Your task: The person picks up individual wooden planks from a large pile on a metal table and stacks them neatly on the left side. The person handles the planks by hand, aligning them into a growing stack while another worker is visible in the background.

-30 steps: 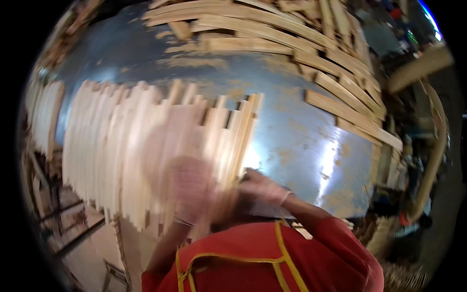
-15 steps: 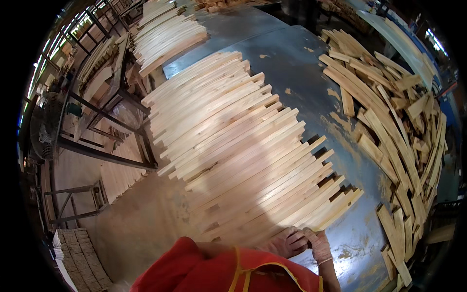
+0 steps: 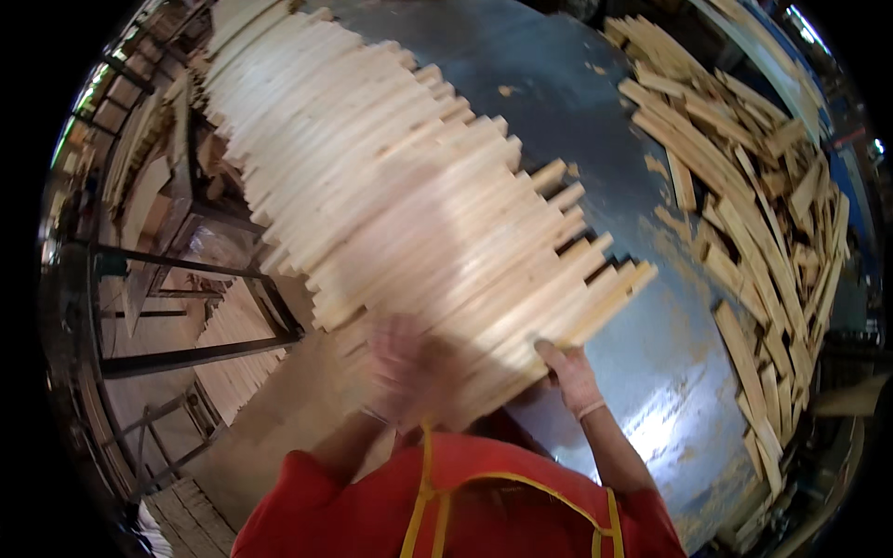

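Observation:
A long row of pale wooden strips (image 3: 372, 186), laid side by side with uneven ends, runs from near my body to the far left. My right hand (image 3: 572, 377), in a light glove, grips the nearest wooden strip (image 3: 502, 383) close to its right end. Its thumb lies on top and the other fingers are hidden below the edge. My left hand (image 3: 405, 358) is over the near left ends of the strips, its fingers smeared by motion, so I cannot see whether it touches them.
The strips lie on a shiny grey metal table (image 3: 642, 409) dusted with sawdust. A heap of loose wood offcuts (image 3: 753, 214) covers its right side. Dark metal frames (image 3: 186, 358) stand at the left, near a stack of wood blocks (image 3: 191, 516).
My hands, together at the near edge before, have moved apart and forward. The near strips have shifted up and left in view, and the gap before the far strips no longer shows.

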Tool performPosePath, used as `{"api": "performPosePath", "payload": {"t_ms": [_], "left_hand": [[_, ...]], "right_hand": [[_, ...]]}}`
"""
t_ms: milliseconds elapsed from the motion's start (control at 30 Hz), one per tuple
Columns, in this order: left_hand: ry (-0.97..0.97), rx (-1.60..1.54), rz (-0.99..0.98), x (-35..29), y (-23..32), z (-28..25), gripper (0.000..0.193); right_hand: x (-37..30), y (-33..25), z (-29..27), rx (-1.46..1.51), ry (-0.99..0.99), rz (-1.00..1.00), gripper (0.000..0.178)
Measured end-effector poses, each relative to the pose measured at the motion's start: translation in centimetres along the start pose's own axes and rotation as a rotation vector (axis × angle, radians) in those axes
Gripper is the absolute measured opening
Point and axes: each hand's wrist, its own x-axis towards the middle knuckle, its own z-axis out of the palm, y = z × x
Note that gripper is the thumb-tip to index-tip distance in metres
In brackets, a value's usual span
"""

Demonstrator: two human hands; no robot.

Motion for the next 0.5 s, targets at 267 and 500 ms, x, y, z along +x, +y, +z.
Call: {"api": "performPosePath", "payload": {"t_ms": [267, 500], "left_hand": [[0.354, -1.029, -0.896, -3.6, -8.0, -4.6, 0.072], [-0.561, 0.249, -0.458, -6.4, 0.6, -4.7, 0.053]], "right_hand": [[2.1, 1.3, -3.3, -0.235, -0.068, 0.005, 0.098], [2.5, 1.1, -10.6, -0.396, 0.037, -0.257, 0.100]]}}
